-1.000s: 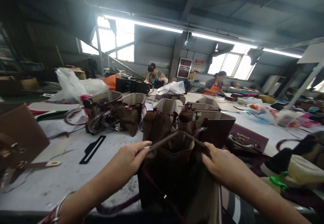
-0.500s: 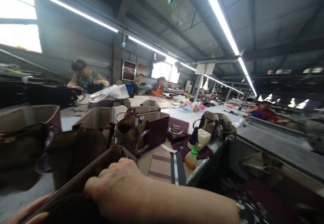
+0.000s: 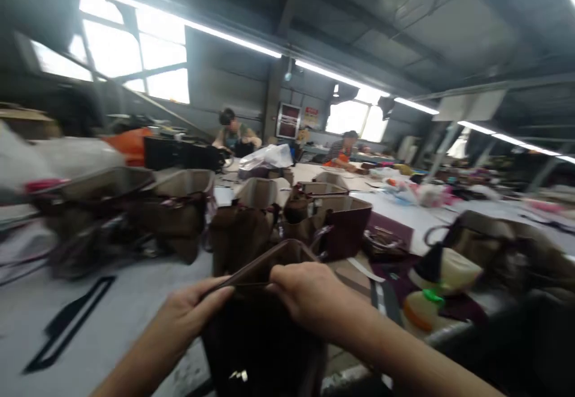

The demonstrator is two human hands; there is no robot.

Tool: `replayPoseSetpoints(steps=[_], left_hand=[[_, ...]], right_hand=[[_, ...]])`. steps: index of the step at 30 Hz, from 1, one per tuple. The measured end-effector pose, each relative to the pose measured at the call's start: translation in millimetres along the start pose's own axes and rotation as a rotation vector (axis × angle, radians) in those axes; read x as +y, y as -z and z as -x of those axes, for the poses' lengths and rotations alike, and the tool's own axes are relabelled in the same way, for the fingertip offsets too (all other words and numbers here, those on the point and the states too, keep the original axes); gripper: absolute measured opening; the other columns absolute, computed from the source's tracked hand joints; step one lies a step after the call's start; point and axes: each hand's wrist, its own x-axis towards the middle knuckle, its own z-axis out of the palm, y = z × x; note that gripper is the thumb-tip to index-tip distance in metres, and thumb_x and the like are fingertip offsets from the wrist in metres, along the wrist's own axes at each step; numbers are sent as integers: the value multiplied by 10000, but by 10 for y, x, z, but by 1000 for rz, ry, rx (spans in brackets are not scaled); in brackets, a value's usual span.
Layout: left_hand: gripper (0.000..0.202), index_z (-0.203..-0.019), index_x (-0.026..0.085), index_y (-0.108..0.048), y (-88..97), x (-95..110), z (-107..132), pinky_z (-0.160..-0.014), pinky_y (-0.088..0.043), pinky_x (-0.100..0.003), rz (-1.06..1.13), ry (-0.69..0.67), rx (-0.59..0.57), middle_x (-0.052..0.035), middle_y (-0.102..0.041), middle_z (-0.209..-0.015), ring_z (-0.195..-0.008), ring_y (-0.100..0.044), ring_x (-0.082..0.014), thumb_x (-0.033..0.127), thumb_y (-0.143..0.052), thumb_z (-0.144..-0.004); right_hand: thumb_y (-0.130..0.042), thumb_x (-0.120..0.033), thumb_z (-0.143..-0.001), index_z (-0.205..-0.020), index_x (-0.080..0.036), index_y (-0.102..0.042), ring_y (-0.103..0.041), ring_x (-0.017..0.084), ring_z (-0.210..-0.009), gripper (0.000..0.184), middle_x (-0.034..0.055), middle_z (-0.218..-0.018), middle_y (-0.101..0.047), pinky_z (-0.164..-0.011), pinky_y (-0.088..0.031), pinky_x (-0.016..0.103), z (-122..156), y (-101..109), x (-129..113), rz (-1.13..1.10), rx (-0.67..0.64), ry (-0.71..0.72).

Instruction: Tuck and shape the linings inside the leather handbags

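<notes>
A dark brown handbag (image 3: 265,340) stands upright close in front of me, its top gaping and a small shiny metal piece low on its near side. On the left, my left hand (image 3: 193,308) pinches its rim between thumb and fingers. My right hand (image 3: 309,292) is closed over the rim on the right, its fingertips partly hidden inside the bag. Just beyond it are more bags: a brown one (image 3: 245,235) and a maroon one (image 3: 348,232). The bag's base is out of sight.
Along the white table (image 3: 135,313) more unfinished bags (image 3: 179,211) stand in a row. A black strap-like frame (image 3: 72,319) lies at left. To the right are a green-topped bottle (image 3: 422,310) and a cream container (image 3: 458,271). Two people work farther back.
My view has swung left, so more of the table and bags shows. My left hand, earlier mostly out of frame, is now visible on the rim; the handbag sits nearer the middle.
</notes>
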Motion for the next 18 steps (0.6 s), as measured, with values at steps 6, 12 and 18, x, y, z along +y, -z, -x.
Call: replayPoseSetpoints(steps=[6,12,18], left_hand=[[342,-1003,122,-595,54,1,-21,-669,-429,-236,295,10,-14,-36,-635,-815,-773,-556,-173,345,-475,-772],[302,-927,122,-623,-1,-14,-21,-613,-396,-216,309,25,-9,-21,-617,-739,-694,-526,-144,338,-494,-760],[324,-1016,148,-592,0,14,-2,-676,-396,-212,361,-15,-29,-20,-620,-822,-773,-520,-150,336,-491,-773]], right_hand=[[-413,-250,-842,-708,-207,-521,-573,141,-592,177,-9,-652,-619,-474,-253,226,-165,-69,7,-11,-9,-81],[-417,-273,-837,-724,-221,-550,-604,184,-626,182,11,-678,-642,-469,-264,233,-203,-58,-11,71,-13,-156],[-412,-279,-842,-755,-220,-550,-616,202,-656,173,21,-686,-650,-476,-280,240,-241,-106,0,105,-39,-155]])
